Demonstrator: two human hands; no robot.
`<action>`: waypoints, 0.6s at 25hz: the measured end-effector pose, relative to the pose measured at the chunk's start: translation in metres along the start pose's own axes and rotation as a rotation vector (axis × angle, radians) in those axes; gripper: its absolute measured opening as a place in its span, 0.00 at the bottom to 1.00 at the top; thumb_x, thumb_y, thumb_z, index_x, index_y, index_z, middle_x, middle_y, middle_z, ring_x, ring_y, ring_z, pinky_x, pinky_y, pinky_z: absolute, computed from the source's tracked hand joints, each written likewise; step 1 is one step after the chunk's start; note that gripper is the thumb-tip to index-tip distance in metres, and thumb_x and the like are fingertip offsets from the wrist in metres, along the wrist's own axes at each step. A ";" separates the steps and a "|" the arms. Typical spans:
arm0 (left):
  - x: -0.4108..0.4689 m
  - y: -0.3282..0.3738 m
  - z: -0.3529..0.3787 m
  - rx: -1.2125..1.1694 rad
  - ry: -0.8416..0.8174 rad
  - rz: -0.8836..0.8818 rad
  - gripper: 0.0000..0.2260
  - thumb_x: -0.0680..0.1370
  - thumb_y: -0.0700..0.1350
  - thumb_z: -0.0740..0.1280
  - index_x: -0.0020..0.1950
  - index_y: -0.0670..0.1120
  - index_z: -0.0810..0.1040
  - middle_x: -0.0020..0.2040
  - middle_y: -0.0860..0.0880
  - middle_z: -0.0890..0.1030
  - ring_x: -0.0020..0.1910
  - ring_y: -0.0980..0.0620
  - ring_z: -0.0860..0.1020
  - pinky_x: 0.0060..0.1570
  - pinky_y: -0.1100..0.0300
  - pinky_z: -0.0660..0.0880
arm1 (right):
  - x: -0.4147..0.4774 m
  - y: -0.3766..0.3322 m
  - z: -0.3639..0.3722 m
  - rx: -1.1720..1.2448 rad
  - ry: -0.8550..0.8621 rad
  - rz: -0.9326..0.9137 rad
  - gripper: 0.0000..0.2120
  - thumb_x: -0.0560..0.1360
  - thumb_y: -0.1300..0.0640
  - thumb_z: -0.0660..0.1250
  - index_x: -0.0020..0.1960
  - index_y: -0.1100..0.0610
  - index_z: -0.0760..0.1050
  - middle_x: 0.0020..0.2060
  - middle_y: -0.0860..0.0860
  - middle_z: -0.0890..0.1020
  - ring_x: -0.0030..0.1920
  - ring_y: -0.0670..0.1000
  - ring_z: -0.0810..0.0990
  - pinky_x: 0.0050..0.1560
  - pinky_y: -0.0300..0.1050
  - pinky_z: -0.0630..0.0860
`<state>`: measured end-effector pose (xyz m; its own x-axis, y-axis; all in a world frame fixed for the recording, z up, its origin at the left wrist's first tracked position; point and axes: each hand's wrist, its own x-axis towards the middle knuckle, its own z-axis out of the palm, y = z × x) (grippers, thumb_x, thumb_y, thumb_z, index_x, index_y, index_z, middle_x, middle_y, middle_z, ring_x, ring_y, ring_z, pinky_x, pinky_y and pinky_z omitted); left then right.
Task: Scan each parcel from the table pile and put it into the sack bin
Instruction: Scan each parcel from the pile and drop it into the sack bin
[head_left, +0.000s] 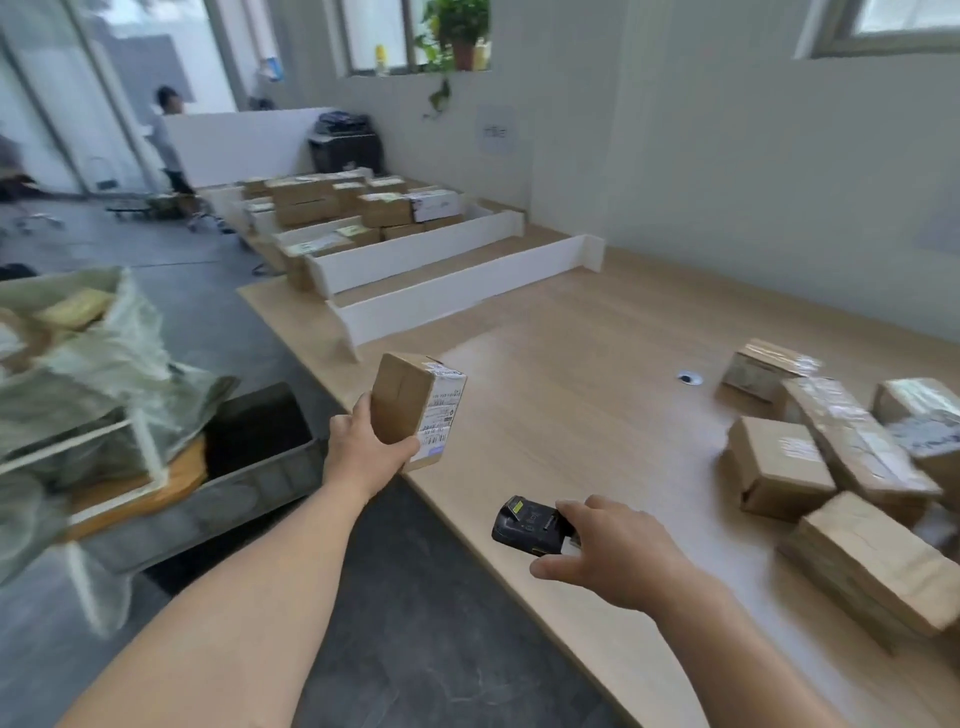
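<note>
While the left hand (363, 452) grips a labelled parcel (415, 410) upright over the edge of the table (571, 338), I note the right hand (618, 556) curled round the black scanner (530, 525) near it. The parcel pile (831, 467) sits well to the right. The sack bin (104, 353) lies left, a grey crate (260, 467) between it and the table; white dividers (467, 286) stand beyond.

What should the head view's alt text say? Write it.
The left hand holds a labelled parcel upright while the right hand grips a black scanner by the table edge. A pile of parcels lies at right; the sack bin stands left.
</note>
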<state>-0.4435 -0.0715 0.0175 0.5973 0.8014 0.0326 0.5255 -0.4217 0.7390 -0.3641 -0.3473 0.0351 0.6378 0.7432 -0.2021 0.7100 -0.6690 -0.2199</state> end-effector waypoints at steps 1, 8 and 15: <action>-0.001 -0.015 -0.016 0.020 0.032 -0.031 0.40 0.69 0.53 0.73 0.77 0.54 0.57 0.63 0.44 0.65 0.62 0.44 0.71 0.61 0.52 0.69 | 0.011 -0.015 0.003 -0.010 -0.018 -0.049 0.30 0.71 0.29 0.62 0.64 0.47 0.70 0.52 0.49 0.74 0.53 0.54 0.74 0.48 0.46 0.65; 0.007 -0.106 -0.124 0.089 0.245 -0.192 0.42 0.71 0.56 0.72 0.79 0.52 0.53 0.68 0.44 0.63 0.66 0.44 0.68 0.63 0.52 0.68 | 0.078 -0.128 0.015 -0.119 -0.100 -0.287 0.31 0.74 0.31 0.60 0.69 0.49 0.66 0.58 0.52 0.73 0.60 0.56 0.72 0.59 0.51 0.66; 0.022 -0.189 -0.217 0.075 0.415 -0.284 0.39 0.69 0.54 0.73 0.76 0.53 0.58 0.61 0.45 0.66 0.63 0.44 0.70 0.58 0.54 0.68 | 0.134 -0.250 0.016 -0.175 -0.084 -0.479 0.35 0.76 0.31 0.57 0.75 0.51 0.60 0.65 0.53 0.72 0.65 0.56 0.71 0.64 0.52 0.68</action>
<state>-0.6607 0.1179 0.0246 0.1413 0.9835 0.1134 0.6830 -0.1797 0.7080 -0.4610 -0.0808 0.0476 0.2080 0.9584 -0.1953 0.9605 -0.2379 -0.1446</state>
